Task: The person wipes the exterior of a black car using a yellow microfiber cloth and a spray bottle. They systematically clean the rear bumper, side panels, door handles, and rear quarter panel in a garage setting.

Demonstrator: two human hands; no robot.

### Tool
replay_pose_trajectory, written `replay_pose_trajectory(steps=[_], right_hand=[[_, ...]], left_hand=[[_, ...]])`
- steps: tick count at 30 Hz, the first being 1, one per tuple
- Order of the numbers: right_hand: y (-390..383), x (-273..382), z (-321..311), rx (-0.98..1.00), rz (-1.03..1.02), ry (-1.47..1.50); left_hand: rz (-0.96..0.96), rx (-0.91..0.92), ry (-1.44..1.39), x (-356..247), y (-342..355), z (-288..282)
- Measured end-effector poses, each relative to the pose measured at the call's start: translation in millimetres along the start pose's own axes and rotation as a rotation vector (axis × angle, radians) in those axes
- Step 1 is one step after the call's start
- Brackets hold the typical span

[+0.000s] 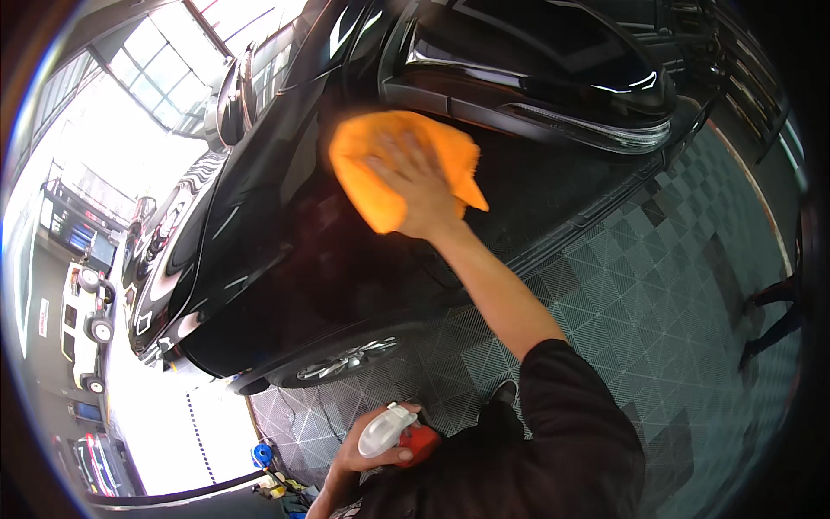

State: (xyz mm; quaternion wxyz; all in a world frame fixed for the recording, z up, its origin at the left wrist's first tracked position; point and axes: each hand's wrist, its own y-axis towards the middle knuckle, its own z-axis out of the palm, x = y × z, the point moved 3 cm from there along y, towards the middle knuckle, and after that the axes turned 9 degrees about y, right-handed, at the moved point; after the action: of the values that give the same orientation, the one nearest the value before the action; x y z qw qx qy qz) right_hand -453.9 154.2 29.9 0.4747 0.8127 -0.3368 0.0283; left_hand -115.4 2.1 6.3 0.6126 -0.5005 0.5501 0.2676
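My right hand (413, 183) presses an orange cloth (363, 192) against the glossy side of a black car (294, 233), just below the side mirror (536, 60). Its fingers lie spread over the cloth, slightly blurred, and the cloth's ragged edges stick out around them. Low in front of my body, my left hand (353, 451) is wrapped round a spray bottle (420, 443) with a red body and a white trigger head. The bottle stays away from the car. My own torso hides its lower part.
Below the panel is the car's front wheel (350, 359). Grey patterned tiles (622, 285) cover the floor, and a shoe (506, 396) shows beside my body. Another person's legs (769, 316) appear at far right. A white vehicle (82, 324) and bright windows are at left.
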Motion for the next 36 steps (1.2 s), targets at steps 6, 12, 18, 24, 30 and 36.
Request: replay_pose_trajectory(steps=[6, 12, 18, 24, 30, 36], right_hand=[[-46.2, -123.6, -43.2, -0.798, 0.374, 0.179], [-5.6, 1.8, 30.7, -0.702, 0.495, 0.193], [-45.7, -24.0, 59.9, -1.306, 0.542, 1.879], [-178.3, -93.7, -86.6, -1.508, 0.392, 1.357], [-114.0, 29.3, -236.8, -1.01, 0.413, 0.509], [62.4, 59.3, -243.7, -0.32, 0.282, -1.04]], left_hand=[[0.119, -0.064, -0.155, 11.2, 6.5, -30.5], [0.076, 0.085, -0.064, -7.2, 48.7, -57.7], [0.107, 0.3, -0.03, -31.0, 77.0, -83.7], [0.125, 0.481, -0.035, -41.2, 93.0, -101.7], [0.17, 0.593, -0.058, -31.0, 114.4, -109.2], [0.265, 0.669, -0.112, -21.1, 132.5, -103.5]])
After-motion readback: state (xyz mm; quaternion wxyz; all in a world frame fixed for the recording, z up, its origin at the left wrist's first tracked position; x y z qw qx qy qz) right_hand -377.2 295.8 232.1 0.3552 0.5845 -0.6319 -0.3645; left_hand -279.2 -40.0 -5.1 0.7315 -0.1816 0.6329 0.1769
